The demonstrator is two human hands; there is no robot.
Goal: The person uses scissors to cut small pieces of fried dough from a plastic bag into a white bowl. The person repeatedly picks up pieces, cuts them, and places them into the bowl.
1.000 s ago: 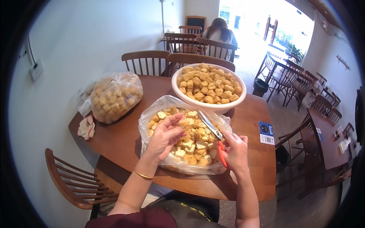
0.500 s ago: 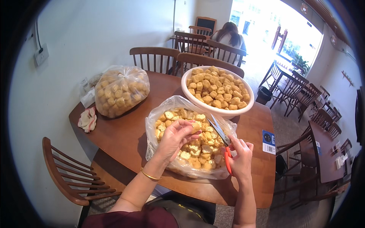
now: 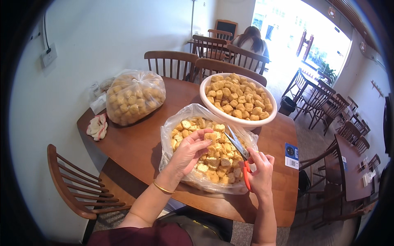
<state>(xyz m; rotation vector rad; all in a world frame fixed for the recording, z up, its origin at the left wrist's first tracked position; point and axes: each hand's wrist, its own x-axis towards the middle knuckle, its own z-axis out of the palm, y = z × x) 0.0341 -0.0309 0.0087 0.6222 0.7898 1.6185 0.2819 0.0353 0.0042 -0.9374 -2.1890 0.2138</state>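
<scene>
My left hand [image 3: 188,153] pinches a golden fried tofu puff [image 3: 210,137] above an open clear plastic bag [image 3: 167,130]. Inside the bag lie many cut tofu pieces [image 3: 212,162], some with pale insides showing. In my right hand [image 3: 260,170] is a pair of scissors [image 3: 238,144] with red handles; the blades are parted and point up and away to the left, just right of the puff and apart from it. Behind the bag stands a white bowl [image 3: 274,115] heaped with whole tofu puffs [image 3: 240,98].
A tied bag of tofu puffs [image 3: 135,98] stands at the table's far left, beside a white cloth glove [image 3: 97,127]. On the wooden table [image 3: 131,149] a blue and white card [image 3: 292,156] lies at right. Chairs [image 3: 78,184] surround the table; a person [image 3: 251,41] sits farther back.
The scissors' blades have opened wider. The puff in my left hand has turned and sits more upright. The whole view has shifted slightly.
</scene>
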